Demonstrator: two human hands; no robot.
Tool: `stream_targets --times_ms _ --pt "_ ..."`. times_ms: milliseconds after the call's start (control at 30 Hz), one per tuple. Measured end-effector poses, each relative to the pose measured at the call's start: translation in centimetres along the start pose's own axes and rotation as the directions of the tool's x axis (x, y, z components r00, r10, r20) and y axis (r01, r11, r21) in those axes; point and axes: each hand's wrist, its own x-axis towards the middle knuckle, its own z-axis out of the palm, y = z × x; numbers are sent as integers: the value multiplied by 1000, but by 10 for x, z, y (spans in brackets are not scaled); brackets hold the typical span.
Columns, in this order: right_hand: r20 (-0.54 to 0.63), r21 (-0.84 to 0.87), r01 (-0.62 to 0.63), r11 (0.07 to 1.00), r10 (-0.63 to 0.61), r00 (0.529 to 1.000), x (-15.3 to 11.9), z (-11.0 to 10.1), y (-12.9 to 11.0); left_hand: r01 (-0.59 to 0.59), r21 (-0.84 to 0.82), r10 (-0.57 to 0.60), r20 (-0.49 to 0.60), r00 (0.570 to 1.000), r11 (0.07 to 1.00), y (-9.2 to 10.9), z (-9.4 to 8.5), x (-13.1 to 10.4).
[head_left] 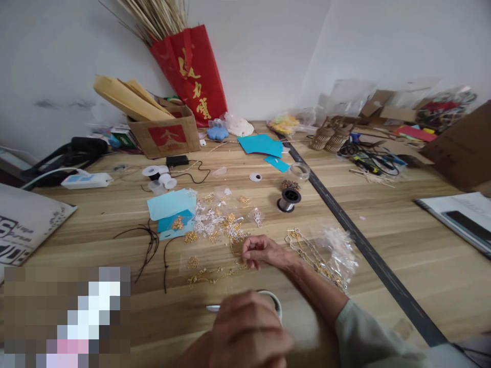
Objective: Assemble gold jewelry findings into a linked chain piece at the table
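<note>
My right hand (264, 251) rests low over the wooden table, its fingertips pinched at the right end of a gold chain (215, 275); whatever lies between them is too small to name. Close to the camera, my left hand (247, 329) is blurred, with fingers curled; its contents are hidden. Behind it a white round rim (276, 302) and a pale blade-like tip (213, 307) show partly. Gold and silver beads (209, 220) are scattered left of my right hand. Several chains (307, 250) and clear plastic bags (339, 250) lie to the right.
A spool of wire (288, 200) stands beyond my right hand. Blue cards (172, 204) and black cords (149, 245) lie left. Farther back are a cardboard box (172, 135), a red bag (199, 76) and cables (376, 156). A dark strip (345, 220) crosses the table.
</note>
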Motion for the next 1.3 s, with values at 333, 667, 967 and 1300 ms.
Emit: stream_targets --times_ms 333,667,967,1300 --pt "-116 57 11 998 -4 993 3 0 4 553 293 -510 -216 833 780 -76 -39 4" --pt "-176 212 2 977 36 984 4 -1 4 590 411 -564 -198 802 695 -110 -49 -22" --pt "-171 318 41 947 15 985 6 -5 6 549 429 -571 -91 816 717 -118 -46 -29" --pt "-148 340 28 940 24 989 5 -7 6 513 508 -587 -17 809 692 -117 -46 -30"
